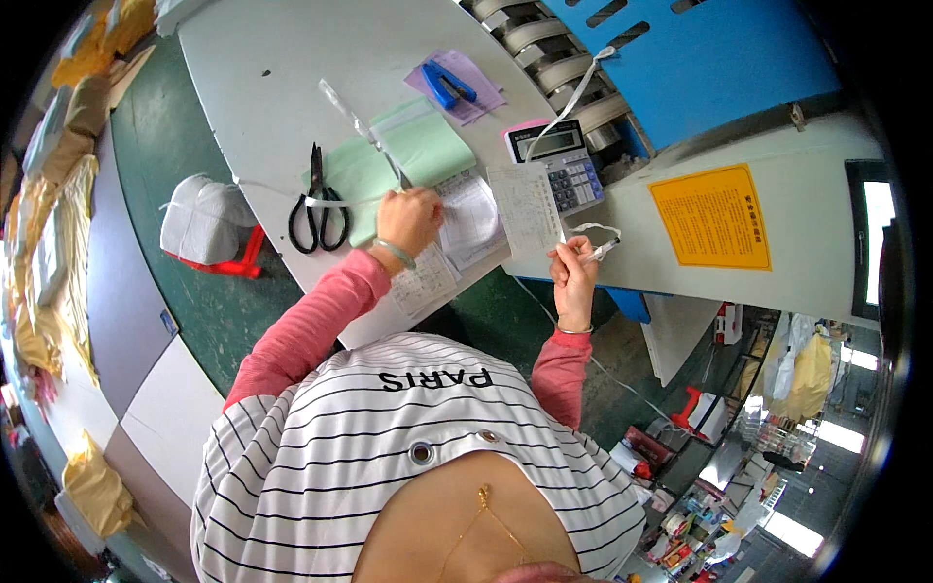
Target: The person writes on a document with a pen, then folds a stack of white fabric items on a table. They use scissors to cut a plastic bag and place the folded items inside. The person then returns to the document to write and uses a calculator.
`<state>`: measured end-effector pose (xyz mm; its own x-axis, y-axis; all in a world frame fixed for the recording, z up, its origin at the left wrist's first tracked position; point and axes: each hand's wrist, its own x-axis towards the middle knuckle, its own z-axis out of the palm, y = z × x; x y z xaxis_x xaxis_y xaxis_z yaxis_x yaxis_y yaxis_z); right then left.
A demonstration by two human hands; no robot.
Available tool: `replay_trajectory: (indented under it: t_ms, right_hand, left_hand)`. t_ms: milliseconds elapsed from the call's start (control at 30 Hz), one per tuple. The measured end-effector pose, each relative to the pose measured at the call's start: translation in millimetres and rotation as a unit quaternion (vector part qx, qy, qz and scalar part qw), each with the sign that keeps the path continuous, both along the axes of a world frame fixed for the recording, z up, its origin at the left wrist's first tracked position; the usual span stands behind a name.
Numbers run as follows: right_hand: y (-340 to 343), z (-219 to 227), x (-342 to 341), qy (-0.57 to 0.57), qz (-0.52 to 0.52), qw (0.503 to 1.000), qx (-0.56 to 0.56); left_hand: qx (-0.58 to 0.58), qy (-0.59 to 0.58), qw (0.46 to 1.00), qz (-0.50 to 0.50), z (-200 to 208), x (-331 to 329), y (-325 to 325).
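Observation:
My left hand is closed, fingertips pinched, over the green paper pad on the table. A thin strip, silvery near the fingers and whitish farther out, runs from it toward the far left; its exact kind is unclear. To its left lie black-handled scissors, crossed by a white cord. In my right hand, off the table's near edge, are a slip of written paper and a pale pen tied to a white string. Written sheets lie between the hands.
A calculator sits behind the paper slip. Beyond the pad, a blue stapler rests on purple paper. Blue-and-grey machinery with an orange notice stands right. White wrapped material on a red holder is left.

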<state>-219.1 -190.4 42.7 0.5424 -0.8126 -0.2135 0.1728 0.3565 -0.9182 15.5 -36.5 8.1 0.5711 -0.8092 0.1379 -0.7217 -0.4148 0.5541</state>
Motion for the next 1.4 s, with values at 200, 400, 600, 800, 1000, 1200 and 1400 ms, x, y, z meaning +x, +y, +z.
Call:
replay_trajectory:
  t_ms: [200, 400, 600, 800, 1000, 1200, 1400]
  right_hand:
    - [6.1, -9.3, 11.6, 0.036, 0.066, 0.997, -0.009]
    - [8.9, -20.7, 35.7, 0.105, 0.032, 0.991, -0.079]
    - [1.4, -17.0, 27.9, 0.115, 0.029, 0.989, -0.089]
    - [-1.6, -12.6, 1.2, 0.011, 0.021, 1.0, -0.005]
    - [5.5, -15.8, -5.5, 0.02, 0.06, 0.998, 0.004]
    - [9.2, -24.0, 12.3, 0.079, 0.059, 0.995, -0.03]
    - [5.2, -23.2, 22.0, 0.069, 0.057, 0.995, -0.037]
  left_hand:
    - [-0.231, 0.181, 0.937, 0.19, 8.1, 41.0, 3.1]
    - [-0.122, -0.026, 0.992, -0.005, 11.6, -2.1, 16.6]
    - [-0.061, -0.137, 0.987, -0.056, -16.1, -30.5, 12.3]
    - [0.011, -0.081, 0.994, -0.079, -11.0, -5.1, 1.9]
    - [-0.173, 0.015, 0.984, 0.046, 5.4, 43.7, -0.7]
    - [-0.257, 0.045, 0.953, 0.152, 10.2, 36.3, 7.0]
    - [-0.072, -0.11, 0.99, -0.053, -2.2, -27.8, 10.8]
